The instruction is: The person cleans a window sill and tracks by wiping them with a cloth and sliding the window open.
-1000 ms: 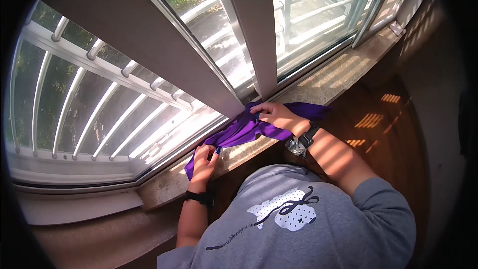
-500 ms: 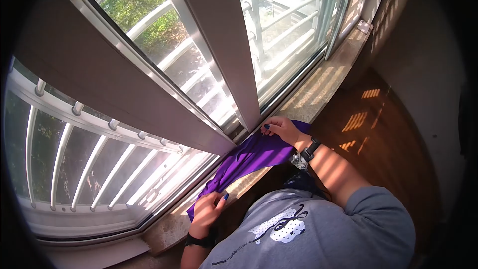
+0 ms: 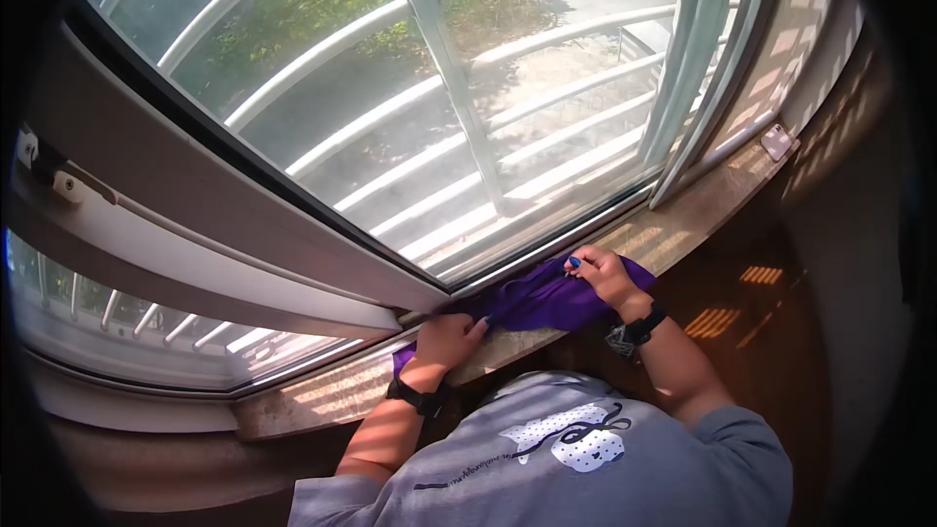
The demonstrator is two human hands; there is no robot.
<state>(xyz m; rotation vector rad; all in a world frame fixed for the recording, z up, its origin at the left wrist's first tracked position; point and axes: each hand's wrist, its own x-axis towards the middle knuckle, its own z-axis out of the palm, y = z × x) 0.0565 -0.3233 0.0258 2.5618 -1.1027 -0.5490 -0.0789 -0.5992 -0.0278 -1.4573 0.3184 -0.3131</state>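
Note:
A purple cloth (image 3: pixel 542 304) lies bunched along the stone windowsill, against the window track. My left hand (image 3: pixel 447 340) is closed on the cloth's left part, close to the foot of the window frame; a corner of cloth shows beyond that hand. Toward the cloth's right end, my right hand (image 3: pixel 597 271) pinches its upper edge between thumb and fingers, the blue thumbnail showing. The cloth spreads between both hands, and part of it drapes over the sill's near edge. Dark bands are on both wrists.
The window sash (image 3: pixel 264 205) rises just beyond my hands, with white bars (image 3: pixel 429 88) outside the glass. A phone-like object (image 3: pixel 777 142) rests at the sill's far right end. The sill (image 3: pixel 673 224) has a near edge above a wooden floor (image 3: pixel 771 332).
My view has shifted, and the second upright frame near my right hand no longer shows there. My left hand is nearer my right, and the cloth between them is more bunched.

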